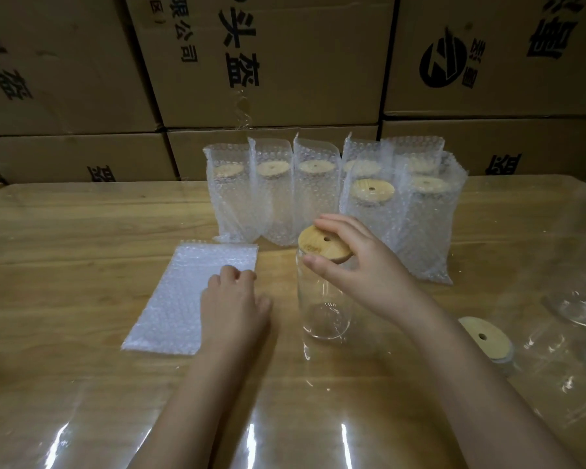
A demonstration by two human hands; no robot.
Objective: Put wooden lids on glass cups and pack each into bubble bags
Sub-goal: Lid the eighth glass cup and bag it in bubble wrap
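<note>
A clear glass cup (322, 309) stands upright at the table's middle. On its mouth sits a round wooden lid (323, 247) with a small hole, slightly tilted. My right hand (356, 265) grips that lid by its rim, thumb at the near edge, fingers at the far edge. To the left a flat bubble bag (180, 299) lies on the table, and my left hand (234, 299) rests on its right edge with the fingertips curled on the plastic.
Several lidded cups in bubble bags (318, 194) stand in a row behind the cup. A loose wooden lid (486, 336) and more clear glass cups (575, 309) lie at the right. Stacked cardboard boxes (268, 62) wall off the back of the wooden table (82, 231).
</note>
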